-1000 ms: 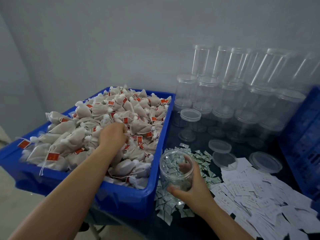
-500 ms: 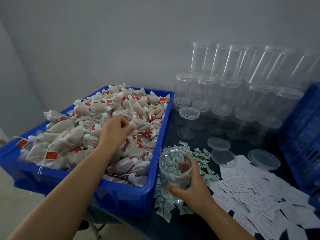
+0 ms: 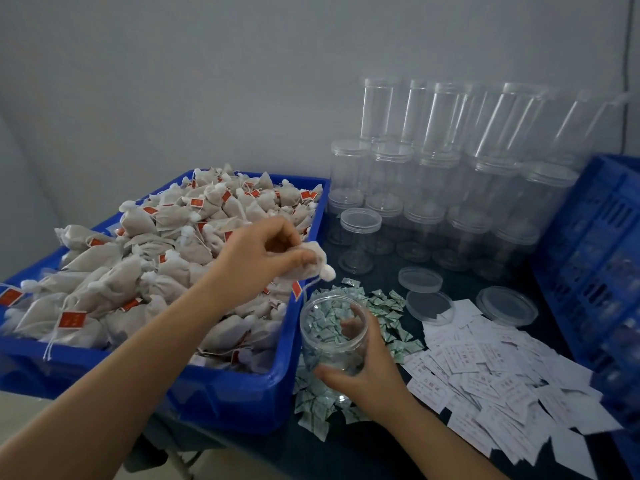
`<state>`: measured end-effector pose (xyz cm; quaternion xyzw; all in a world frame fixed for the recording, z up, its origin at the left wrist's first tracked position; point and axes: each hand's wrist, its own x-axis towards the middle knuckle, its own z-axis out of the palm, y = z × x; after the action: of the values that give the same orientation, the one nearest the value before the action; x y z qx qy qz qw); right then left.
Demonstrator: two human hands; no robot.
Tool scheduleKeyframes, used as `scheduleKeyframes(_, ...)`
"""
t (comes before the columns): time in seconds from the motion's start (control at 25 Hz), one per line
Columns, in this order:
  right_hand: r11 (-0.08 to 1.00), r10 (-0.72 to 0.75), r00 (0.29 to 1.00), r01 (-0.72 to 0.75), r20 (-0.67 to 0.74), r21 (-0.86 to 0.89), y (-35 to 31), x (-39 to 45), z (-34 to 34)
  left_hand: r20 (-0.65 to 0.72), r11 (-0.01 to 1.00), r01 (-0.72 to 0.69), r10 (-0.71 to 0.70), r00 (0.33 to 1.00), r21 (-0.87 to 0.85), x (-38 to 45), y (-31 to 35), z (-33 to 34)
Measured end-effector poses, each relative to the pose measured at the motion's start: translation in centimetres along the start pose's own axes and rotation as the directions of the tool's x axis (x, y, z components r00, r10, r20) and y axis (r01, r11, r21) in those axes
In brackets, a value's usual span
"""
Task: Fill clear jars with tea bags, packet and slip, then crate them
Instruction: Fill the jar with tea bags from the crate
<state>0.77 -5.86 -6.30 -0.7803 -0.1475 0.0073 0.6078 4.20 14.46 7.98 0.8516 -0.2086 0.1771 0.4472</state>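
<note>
My left hand [image 3: 258, 258] pinches a beige tea bag [image 3: 313, 263] with a white knot and a red tag dangling, held above the right rim of the blue bin [image 3: 242, 400]. The bin is heaped with tea bags [image 3: 138, 271]. Just below and to the right, my right hand [image 3: 367, 372] grips an open clear jar [image 3: 334, 336] that stands on the dark table beside the bin. The jar looks empty inside. Small green-white packets [image 3: 384, 306] lie around it, and white paper slips [image 3: 485, 375] spread to its right.
Stacks of lidded clear jars [image 3: 433, 188] fill the back right against the wall. Loose lids [image 3: 429, 304] and another lid [image 3: 506, 305] lie on the table. A blue slatted crate [image 3: 595, 258] stands at the right edge.
My left hand lifted a tea bag out of the pile and carried it right, over the bin's rim toward the jar. The right hand kept hold of the jar.
</note>
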Motion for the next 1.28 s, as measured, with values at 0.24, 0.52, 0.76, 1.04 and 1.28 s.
scheduleKeyframes(0.24,0.998,-0.029,0.999,0.029,0.012,0.061,-0.1,0.0,0.0,0.351,0.971,-0.164,0.096,0.931,0.171,-0.8,1.5,2.5)
scheduleKeyframes(0.52,0.998,-0.026,0.999,0.024,0.03,0.062,0.3,0.0,0.0,0.564,0.847,-0.34,0.058,0.824,0.409,-0.8,2.0,4.3)
scheduleKeyframes(0.76,0.997,-0.011,0.999,0.009,0.033,0.075,0.5,0.1,0.2,0.595,0.827,-0.358,0.035,0.803,0.433,-1.1,1.5,4.8)
scheduleKeyframes(1.04,0.998,-0.006,1.0,0.004,0.029,0.056,0.6,0.1,0.1,0.551,0.88,-0.281,0.027,0.834,0.382,-0.5,1.2,4.7)
scheduleKeyframes(1.28,1.0,0.012,1.0,-0.012,0.006,0.013,0.4,-0.3,0.0,0.185,0.839,-0.085,-0.019,0.983,0.538,2.3,-3.5,1.8)
